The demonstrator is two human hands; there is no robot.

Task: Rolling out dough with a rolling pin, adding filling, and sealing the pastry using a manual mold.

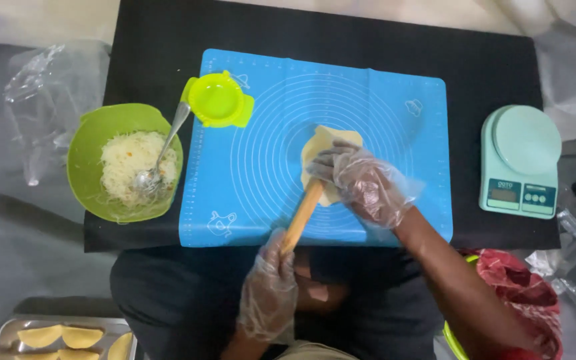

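Both gloved hands work a wooden pin (303,215): the left hand (269,285) grips its near end at the bench's front edge, the right hand (363,183) lies flat over its far end on the dough (326,150), mid-mat (381,100). Uneven pressure could, I judge, tear the dough or stick it to the mat. A green press (218,100) and a bowl (91,133) with a spoon (161,157) sit left, a scale (520,160) right, none obstructing.

A black board (488,60) lies on a grey floor (8,220). Crumpled clear plastic (41,93) sits off its left edge. Pale sheeting (568,40) covers the far right corner.
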